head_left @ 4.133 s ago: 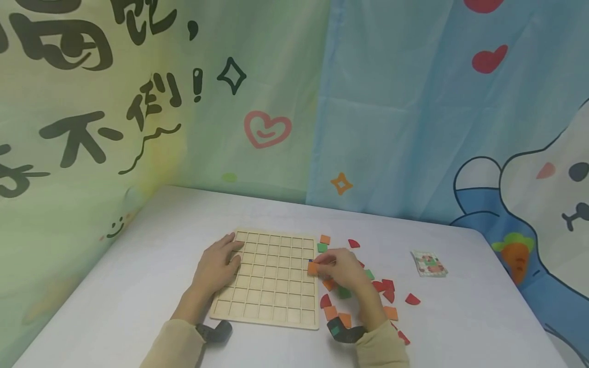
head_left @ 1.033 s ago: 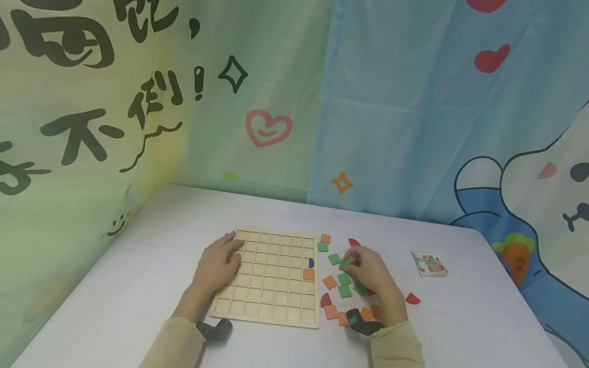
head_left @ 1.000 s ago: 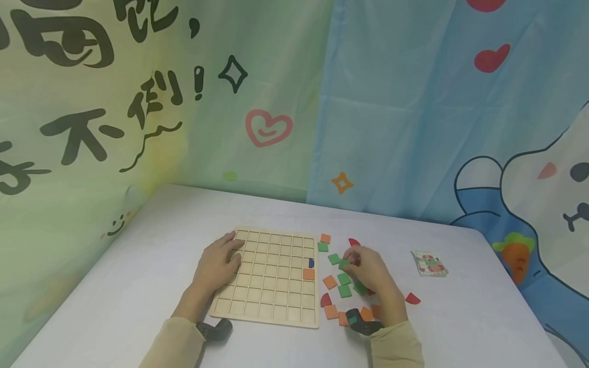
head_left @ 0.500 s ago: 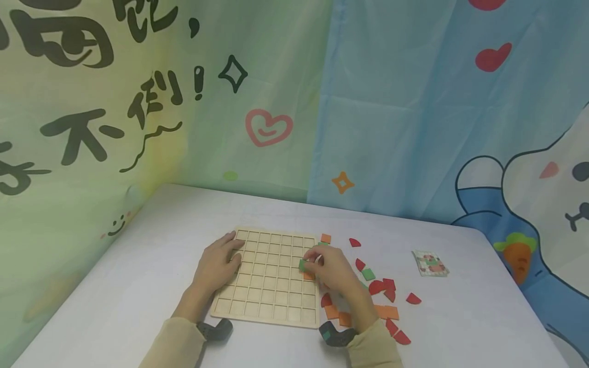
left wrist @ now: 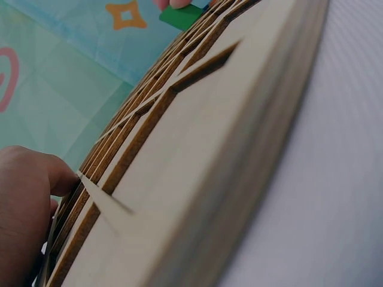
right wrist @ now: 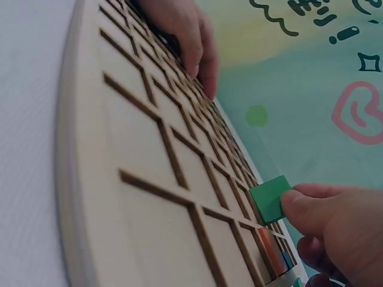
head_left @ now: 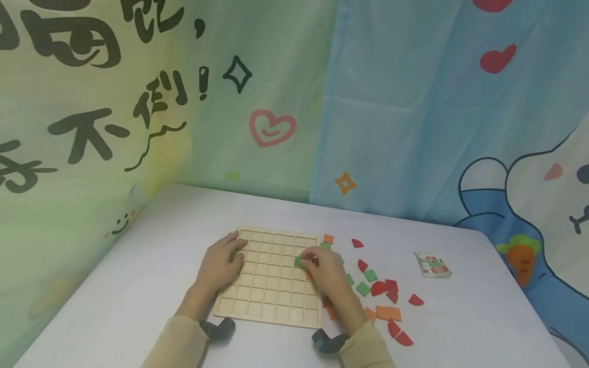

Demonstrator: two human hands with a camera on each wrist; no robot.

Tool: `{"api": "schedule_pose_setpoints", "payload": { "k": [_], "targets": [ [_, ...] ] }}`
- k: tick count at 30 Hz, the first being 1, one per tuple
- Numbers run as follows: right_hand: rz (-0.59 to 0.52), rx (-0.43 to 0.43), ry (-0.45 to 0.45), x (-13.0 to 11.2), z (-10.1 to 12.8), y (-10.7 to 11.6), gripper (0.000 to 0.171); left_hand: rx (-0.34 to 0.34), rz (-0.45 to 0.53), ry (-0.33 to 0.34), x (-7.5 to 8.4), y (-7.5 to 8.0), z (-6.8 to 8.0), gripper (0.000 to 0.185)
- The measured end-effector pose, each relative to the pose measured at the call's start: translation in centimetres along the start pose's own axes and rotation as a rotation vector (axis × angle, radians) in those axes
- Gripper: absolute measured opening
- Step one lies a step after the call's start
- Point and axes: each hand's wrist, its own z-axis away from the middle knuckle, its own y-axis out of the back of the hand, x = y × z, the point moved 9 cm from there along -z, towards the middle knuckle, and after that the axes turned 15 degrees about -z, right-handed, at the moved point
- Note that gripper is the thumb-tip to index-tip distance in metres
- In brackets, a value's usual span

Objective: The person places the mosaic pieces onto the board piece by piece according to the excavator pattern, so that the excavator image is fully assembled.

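A right hand (head_left: 327,271) pinches a green tile (head_left: 299,262) in its fingers above the wooden grid board (head_left: 257,306); the left hand (head_left: 220,266) rests flat on the board's left edge.

Light: bright, even, soft shadows | head view: sharp | wrist views: near board edge blurred — wide-angle bending

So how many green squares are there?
6 green squares: one in the right hand over the board, two beyond that hand, three on the table to its right. More may be hidden.
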Motion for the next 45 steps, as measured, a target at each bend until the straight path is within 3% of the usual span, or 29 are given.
{"api": "schedule_pose_setpoints", "payload": {
  "k": [14, 30, 45],
  "targets": [
    [0.041, 0.043, -0.009, 0.18, 0.10, -0.05, 0.010, -0.019, 0.003, 0.015, 0.02, 0.10, 0.07, 0.037],
    [0.083, -0.047, -0.013, 0.20, 0.09, -0.57, 0.022, -0.004, -0.002, -0.002, 0.01, 0.03, 0.02, 0.036],
    [0.077, -0.059, 0.035, 0.06, 0.03, -0.33, 0.014, -0.007, -0.014, 0.006, -0.07, -0.16, 0.02, 0.036]
  ]
}}
